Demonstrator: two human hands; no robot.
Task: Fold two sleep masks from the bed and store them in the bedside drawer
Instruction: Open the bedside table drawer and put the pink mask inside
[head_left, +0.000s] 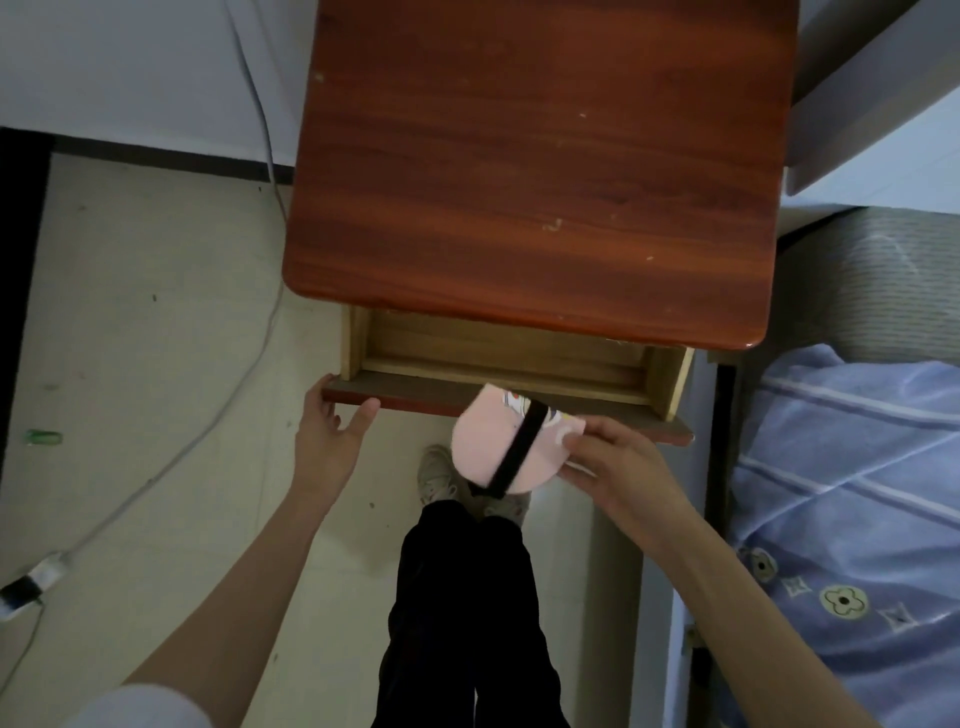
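A folded pink sleep mask (488, 447) with a black strap across it is held in my right hand (618, 467), just in front of the drawer's front edge. The bedside drawer (660, 374) of the red-brown nightstand (540, 171) is pulled open; its light wooden inside shows nothing in the visible part. My left hand (330, 436) touches the left end of the drawer front from below, fingers spread. A second mask is not in view.
The bed with a blue striped cover (852, 493) lies at the right. A white cable (244, 332) runs down the wall and across the pale floor to a plug at the lower left. My legs and shoes (441, 473) stand under the drawer.
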